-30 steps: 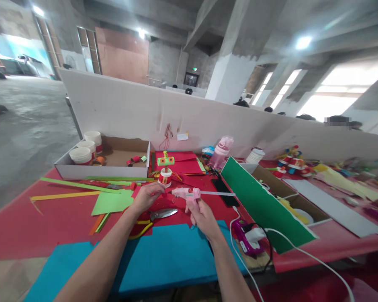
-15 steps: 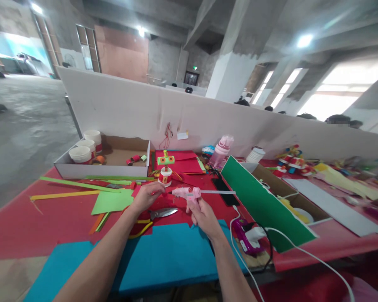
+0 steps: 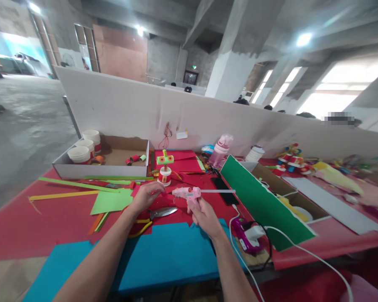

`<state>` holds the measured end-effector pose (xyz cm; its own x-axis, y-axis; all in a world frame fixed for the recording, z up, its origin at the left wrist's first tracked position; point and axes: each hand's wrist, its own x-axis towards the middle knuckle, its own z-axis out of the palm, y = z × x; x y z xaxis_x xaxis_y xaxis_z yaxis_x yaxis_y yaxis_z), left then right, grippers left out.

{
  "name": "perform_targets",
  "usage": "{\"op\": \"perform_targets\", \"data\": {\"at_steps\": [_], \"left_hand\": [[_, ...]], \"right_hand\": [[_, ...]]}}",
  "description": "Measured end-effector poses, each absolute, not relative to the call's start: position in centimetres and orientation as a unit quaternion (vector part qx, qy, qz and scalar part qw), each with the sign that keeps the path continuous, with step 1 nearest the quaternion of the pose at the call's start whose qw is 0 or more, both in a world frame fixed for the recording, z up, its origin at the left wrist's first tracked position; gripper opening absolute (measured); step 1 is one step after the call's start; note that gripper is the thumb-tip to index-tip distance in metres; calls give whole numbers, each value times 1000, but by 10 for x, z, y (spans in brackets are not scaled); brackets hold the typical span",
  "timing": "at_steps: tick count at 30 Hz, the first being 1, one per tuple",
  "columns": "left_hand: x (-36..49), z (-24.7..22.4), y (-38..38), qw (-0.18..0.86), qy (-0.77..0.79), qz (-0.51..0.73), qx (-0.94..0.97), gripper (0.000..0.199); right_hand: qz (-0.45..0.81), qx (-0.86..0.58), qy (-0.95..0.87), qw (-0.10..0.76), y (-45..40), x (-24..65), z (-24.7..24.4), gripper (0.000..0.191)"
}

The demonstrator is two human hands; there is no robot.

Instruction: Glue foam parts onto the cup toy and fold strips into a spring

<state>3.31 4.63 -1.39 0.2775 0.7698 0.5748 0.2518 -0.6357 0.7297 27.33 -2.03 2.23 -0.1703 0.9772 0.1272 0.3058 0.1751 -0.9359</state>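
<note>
My right hand (image 3: 204, 214) grips a pink glue gun (image 3: 189, 193) by its handle, with the nozzle facing left and a long whitish glue stick (image 3: 219, 191) sticking out of the back. My left hand (image 3: 147, 196) is pinched close to the nozzle; whatever its fingertips hold is too small to make out. Just behind the hands stands a paper-cup figure (image 3: 164, 176) with a green head, orange eyes and springy folded-paper arms. Scissors with yellow handles (image 3: 159, 214) lie open-bladed below my left hand, beside a light green sheet (image 3: 111, 201).
A cardboard box (image 3: 101, 170) with paper cups and small rolls stands back left. To the right are a phone (image 3: 223, 191), a green panel (image 3: 258, 201), a purple power strip (image 3: 247, 239) with white cables, and a pink bottle (image 3: 221, 150). Blue sheets (image 3: 176, 260) cover the near edge.
Both hands and the glue gun hold nearly the same place. The whole view has shifted very slightly.
</note>
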Motion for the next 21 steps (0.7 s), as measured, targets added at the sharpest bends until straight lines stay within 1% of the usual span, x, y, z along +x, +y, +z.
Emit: {"op": "perform_targets", "data": {"at_steps": [13, 21], "left_hand": [[33, -17, 48, 204, 325, 488, 784, 17], [33, -14, 46, 205, 323, 482, 789, 16]], "right_hand": [[406, -495, -650, 409, -13, 270, 20, 37], [408, -498, -650, 404, -12, 273, 17, 36]]}}
